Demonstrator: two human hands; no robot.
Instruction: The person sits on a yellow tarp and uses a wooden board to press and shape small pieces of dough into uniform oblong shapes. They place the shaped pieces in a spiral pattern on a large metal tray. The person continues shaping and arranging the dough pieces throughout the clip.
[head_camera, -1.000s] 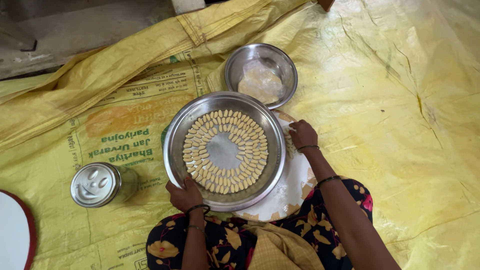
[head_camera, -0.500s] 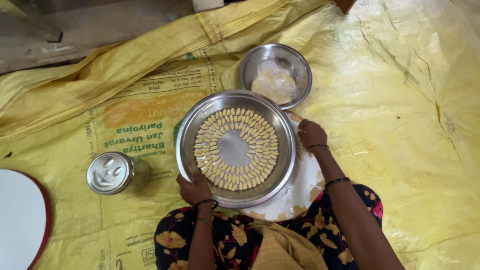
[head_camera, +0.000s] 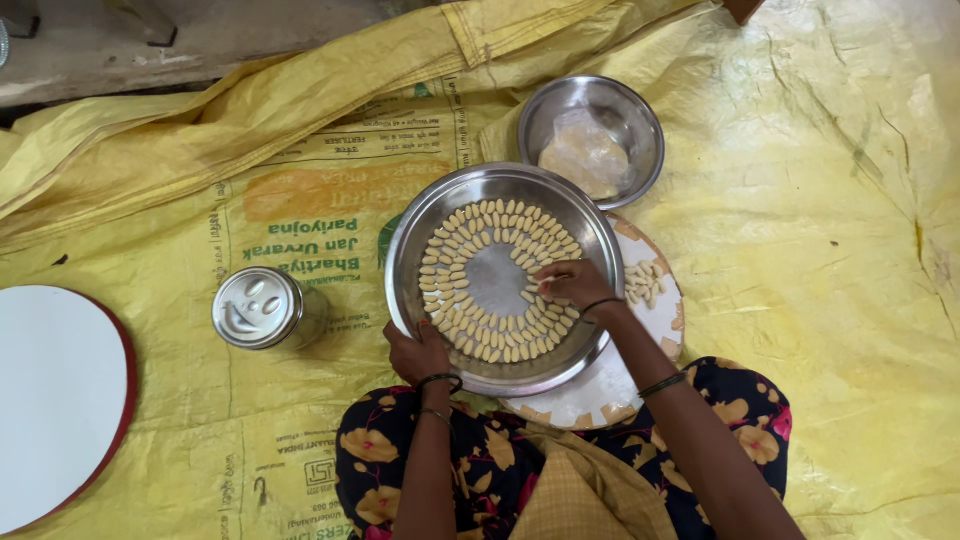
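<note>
1. Yellow woven sheet spread over floor, carrying everything; no bench in view.
2. White round board with red rim at 9 o'clock, well apart from the work.
3. Steel plate at centre, lying flat, partly over a floured round board at its 5 o'clock.
4. Steel bowl at plate's 1 o'clock, pale dough lump inside. Lidded steel tin at plate's 9 o'clock, apart.
5. Left hand at plate's 7 o'clock, fingers closed on the rim.
6. Right hand over plate's 3 o'clock, fingers pinched down onto the ring; holding a piece or just touching, cannot tell.
7. Dough pieces in two concentric rings inside the plate; long axes roughly radial, pointing at the bare centre. Loose spare pieces on the floured board at 3 o'clock.
8. Risk: right wrist dragging across set pieces, smearing or skewing the ring. Left hand tipping the plate off the board edge, sliding rows together. Soft pieces probably sticking if pushed into contact.
</note>
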